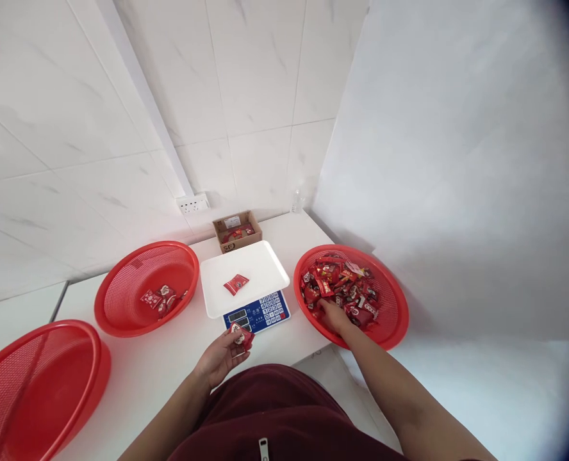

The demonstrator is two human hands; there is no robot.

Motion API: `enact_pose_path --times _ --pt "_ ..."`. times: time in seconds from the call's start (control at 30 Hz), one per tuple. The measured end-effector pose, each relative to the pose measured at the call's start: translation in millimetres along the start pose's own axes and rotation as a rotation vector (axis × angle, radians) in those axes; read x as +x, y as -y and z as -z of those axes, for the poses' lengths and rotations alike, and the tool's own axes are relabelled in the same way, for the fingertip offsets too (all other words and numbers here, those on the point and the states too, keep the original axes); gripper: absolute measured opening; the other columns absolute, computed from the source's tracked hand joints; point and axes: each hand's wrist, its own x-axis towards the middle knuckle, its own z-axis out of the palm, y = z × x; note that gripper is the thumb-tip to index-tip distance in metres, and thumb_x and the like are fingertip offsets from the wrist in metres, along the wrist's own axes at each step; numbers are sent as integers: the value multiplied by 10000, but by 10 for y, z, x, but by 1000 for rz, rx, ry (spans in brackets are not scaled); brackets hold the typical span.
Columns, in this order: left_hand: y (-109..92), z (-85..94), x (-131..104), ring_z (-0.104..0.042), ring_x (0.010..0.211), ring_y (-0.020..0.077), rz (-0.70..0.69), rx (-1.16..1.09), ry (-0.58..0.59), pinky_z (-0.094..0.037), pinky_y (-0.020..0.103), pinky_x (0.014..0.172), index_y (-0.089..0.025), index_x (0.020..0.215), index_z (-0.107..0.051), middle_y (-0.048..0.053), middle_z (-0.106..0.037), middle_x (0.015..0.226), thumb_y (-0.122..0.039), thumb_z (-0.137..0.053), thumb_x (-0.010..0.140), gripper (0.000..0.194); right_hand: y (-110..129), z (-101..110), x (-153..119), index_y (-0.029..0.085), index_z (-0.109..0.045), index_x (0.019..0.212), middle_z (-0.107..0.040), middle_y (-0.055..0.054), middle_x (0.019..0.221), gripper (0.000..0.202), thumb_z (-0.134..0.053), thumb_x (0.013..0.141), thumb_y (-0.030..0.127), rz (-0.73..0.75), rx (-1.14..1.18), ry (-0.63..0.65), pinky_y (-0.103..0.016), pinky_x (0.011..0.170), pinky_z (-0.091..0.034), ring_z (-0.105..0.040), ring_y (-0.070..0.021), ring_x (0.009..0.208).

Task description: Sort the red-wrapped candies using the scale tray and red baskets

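My left hand (221, 357) is closed around red snack packets (243, 336), held just in front of the scale's display. Reaching into the right red basket (396, 307), my right hand (333, 316) has its fingertips down among a heap of small red packets (346, 285); what they touch is hidden. Between the hands stands a digital scale (258, 312) with a blue keypad panel. A single red packet (236, 284) lies on its white tray (260, 262).
Left of the scale, a red basket (121, 323) holds a few packets. Another red basket (85, 410) stands nearer on the left. Behind the scale is a small cardboard box (239, 243) with packets inside. A clear plastic bottle (296, 202) stands at the back corner, and a power socket (193, 203) is on the wall.
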Motion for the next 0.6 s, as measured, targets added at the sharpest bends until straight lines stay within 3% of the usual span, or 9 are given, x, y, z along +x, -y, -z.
enact_pose_path --times 0.17,0.23,0.3,0.43,0.6 --pt "-6 2 4 -641 685 123 8 -5 -13 -518 269 715 -175 977 -524 56 -669 866 -229 -609 809 196 -69 169 -27 206 -544 1111 -654 -40 920 398 -512 716 164 -33 231 -100 -255 689 -423 -592 -162 756" --pt "-7 -6 11 -640 680 122 9 -2 -14 -517 269 716 -174 969 -525 54 -668 859 -226 -613 806 192 -77 203 -43 202 -526 1136 -662 -40 938 412 -478 727 175 -41 446 -141 -246 676 -442 -604 -158 764" --pt "-7 -21 16 -639 675 120 13 1 -12 -515 268 717 -170 960 -525 56 -667 856 -217 -611 805 183 -74 187 -55 200 -531 1146 -669 -41 951 410 -487 738 202 -38 581 -102 -248 698 -456 -614 -163 803" --pt "-7 -44 16 -636 673 116 21 9 -13 -514 267 720 -172 950 -520 54 -665 853 -201 -597 812 161 -51 52 -40 210 -606 1085 -669 -61 1010 380 -616 715 293 -33 403 111 -288 804 -449 -606 -203 924" --pt "13 -18 22 -632 670 114 22 -1 -25 -512 261 710 -177 961 -516 46 -661 848 -230 -595 819 171 -16 -40 -5 199 -637 1045 -663 -89 1024 380 -663 705 367 -62 349 165 -315 832 -438 -604 -221 937"
